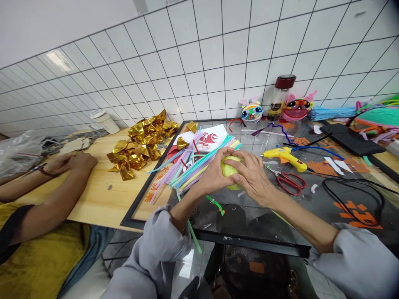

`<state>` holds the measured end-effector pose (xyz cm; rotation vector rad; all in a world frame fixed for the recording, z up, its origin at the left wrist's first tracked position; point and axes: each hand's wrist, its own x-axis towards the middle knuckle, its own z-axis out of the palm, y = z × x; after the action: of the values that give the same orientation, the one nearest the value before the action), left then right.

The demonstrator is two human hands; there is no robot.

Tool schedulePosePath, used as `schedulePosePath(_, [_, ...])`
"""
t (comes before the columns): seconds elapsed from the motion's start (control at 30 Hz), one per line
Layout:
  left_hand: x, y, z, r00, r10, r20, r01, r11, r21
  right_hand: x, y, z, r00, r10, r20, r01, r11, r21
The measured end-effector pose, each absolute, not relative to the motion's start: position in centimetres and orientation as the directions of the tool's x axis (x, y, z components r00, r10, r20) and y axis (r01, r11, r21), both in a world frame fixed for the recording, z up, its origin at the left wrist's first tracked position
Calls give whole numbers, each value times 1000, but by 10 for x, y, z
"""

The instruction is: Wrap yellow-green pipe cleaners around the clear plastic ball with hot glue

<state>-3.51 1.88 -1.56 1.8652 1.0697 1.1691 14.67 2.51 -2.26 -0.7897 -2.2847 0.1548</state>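
My left hand (215, 172) and my right hand (257, 178) are both wrapped round a fuzzy yellow ball (230, 168), one from each side. Fingers and thumbs cover much of its surface. Just left of the ball, a bundle of pastel pipe cleaners (190, 170) lies on the glass-topped board. To the right of my right hand rests a yellow glue gun (285, 158), its nozzle pointing at my fingers. Red-handled scissors (291, 182) lie below the glue gun. A short green pipe cleaner (215, 203) is under my left wrist.
Gold foil shapes (145, 141) pile up on the wooden table at left, near another person's clasped hands (70, 164). Along the tiled wall stand two animal-face crafts and a bottle (279, 99). A black cable (355, 187) coils at right, below a black phone (350, 137).
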Motion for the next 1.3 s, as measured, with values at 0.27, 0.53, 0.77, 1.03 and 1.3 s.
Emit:
schedulePosePath(0.27, [-35,16,-11,265,906,331,265,-399,878,148,17,-20,-527,500,687,411,858,-309])
schedulePosePath(0.53, [-36,18,-15,269,902,338,298,-412,861,165,28,-25,-373,606,702,494,770,-402])
schedulePosePath(0.77, [-36,17,-15,255,903,347,288,-413,864,157,22,-24,-471,544,694,524,806,-275])
schedulePosePath(1.03, [-36,20,-16,259,898,357,277,-423,863,159,23,-30,-540,461,704,510,845,-162])
schedulePosePath(1.3, [-39,18,-11,278,898,342,289,-418,861,164,26,-26,-417,594,688,466,790,-399])
